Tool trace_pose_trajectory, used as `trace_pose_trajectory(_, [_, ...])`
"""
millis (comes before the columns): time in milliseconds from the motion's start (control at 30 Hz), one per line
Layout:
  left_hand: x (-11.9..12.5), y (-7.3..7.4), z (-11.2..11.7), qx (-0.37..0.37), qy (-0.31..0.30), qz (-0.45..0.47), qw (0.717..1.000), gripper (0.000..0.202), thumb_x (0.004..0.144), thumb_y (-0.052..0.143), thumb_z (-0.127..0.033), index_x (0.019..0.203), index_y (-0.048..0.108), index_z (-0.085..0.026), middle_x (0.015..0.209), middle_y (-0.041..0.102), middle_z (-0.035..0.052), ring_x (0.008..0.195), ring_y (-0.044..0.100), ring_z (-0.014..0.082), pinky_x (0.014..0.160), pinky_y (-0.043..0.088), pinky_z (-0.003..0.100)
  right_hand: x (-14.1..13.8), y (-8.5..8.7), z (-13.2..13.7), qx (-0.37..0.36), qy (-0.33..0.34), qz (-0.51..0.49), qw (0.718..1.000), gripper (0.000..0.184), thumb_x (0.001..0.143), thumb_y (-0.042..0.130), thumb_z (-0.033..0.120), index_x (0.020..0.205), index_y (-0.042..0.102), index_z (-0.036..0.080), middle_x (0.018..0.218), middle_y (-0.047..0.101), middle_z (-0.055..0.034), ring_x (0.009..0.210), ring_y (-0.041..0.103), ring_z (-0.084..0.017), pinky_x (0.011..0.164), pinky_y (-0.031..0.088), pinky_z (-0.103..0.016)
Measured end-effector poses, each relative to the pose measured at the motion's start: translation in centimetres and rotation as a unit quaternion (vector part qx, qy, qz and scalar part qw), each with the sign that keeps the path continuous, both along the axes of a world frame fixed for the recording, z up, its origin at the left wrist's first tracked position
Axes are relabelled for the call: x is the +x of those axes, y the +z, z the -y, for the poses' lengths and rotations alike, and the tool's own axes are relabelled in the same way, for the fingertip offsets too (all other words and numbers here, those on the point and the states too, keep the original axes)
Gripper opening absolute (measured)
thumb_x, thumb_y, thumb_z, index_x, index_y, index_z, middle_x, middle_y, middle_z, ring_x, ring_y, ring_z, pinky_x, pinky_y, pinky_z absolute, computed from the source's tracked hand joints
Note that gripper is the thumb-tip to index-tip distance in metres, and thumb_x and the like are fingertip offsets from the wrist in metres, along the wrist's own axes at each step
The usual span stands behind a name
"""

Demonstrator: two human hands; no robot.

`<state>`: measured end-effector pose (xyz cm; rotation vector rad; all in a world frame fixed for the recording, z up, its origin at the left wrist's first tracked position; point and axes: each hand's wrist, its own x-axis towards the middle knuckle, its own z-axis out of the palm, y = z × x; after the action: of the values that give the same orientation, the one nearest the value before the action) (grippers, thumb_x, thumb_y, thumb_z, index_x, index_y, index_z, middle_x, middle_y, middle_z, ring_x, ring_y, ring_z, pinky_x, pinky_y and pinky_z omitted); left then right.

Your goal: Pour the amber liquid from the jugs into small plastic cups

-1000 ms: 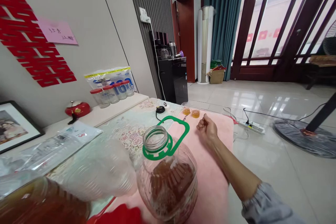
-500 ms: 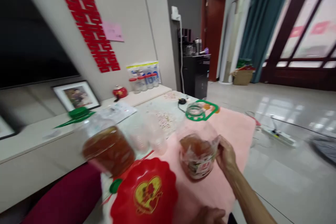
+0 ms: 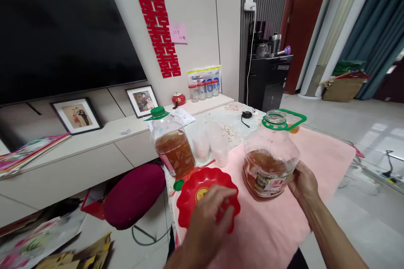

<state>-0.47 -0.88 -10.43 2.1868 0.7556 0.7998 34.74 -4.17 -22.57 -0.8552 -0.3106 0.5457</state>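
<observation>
An uncapped clear plastic jug (image 3: 271,172) with a green collar and carrying handle stands on the pink cloth, partly filled with amber-brown liquid. My right hand (image 3: 304,183) grips its right side; the fingertips behind the jug are hidden. My left hand (image 3: 208,218) hovers over a scalloped red plastic dish (image 3: 186,208), fingers bent but apart from the thumb, with nothing visible in it. Close to the dish lies a small green cap (image 3: 178,185). A second jug (image 3: 176,153), topped by a green cap, also holds amber liquid. Stacked clear plastic cups (image 3: 217,143) lie between the jugs.
A white TV cabinet (image 3: 85,147) runs along the wall with framed photos, a red pot (image 3: 178,99) and red-lidded jars (image 3: 202,91). A black corded item (image 3: 246,114) lies at the table's back. Left of the table is a maroon stool (image 3: 135,197).
The view has swung left and steadied. My left hand has risen from the lower edge to above the red dish. My right hand stays on the uncapped jug.
</observation>
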Motion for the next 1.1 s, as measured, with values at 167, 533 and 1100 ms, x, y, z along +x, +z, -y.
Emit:
trace_pose_trajectory(167, [0.0, 4.5, -6.4, 0.095, 0.029, -0.122, 0.987, 0.037, 0.095, 0.047, -0.021, 0.123, 0.070, -0.016, 0.114, 0.069, 0.0123, 0.110, 0.066, 0.0256, 0.102, 0.055, 0.047, -0.1, -0.3, -0.1, -0.010, 0.033, -0.004, 0.999, 0.020, 0.100, 0.069, 0.035, 0.102, 0.069, 0.016, 0.093, 0.072, 0.0000, 0.070, 0.067, -0.011, 0.062, 0.058, -0.027])
trace_pose_trajectory(533, [5.3, 6.6, -11.2, 0.257, 0.015, -0.364, 0.895, 0.034, 0.091, 0.058, -0.015, 0.121, 0.072, -0.012, 0.120, 0.056, 0.0164, 0.116, 0.051, 0.0327, 0.095, 0.050, 0.046, -0.4, -0.9, 0.0, -0.037, 0.058, 0.008, 0.998, 0.023, 0.101, 0.069, 0.036, 0.114, 0.068, 0.017, 0.104, 0.072, -0.0028, 0.078, 0.070, -0.014, 0.067, 0.061, -0.030])
trace_pose_trajectory(1100, [6.5, 5.8, -12.5, 0.276, 0.026, -0.402, 0.873, 0.011, 0.094, 0.057, -0.017, 0.089, 0.067, -0.014, 0.109, 0.060, 0.0062, 0.108, 0.051, 0.0219, 0.093, 0.046, 0.038, -0.9, -0.1, 0.1, -0.041, 0.065, 0.013, 0.997, 0.023, 0.101, 0.069, 0.035, 0.113, 0.068, 0.017, 0.102, 0.072, -0.0022, 0.076, 0.069, -0.013, 0.065, 0.060, -0.029])
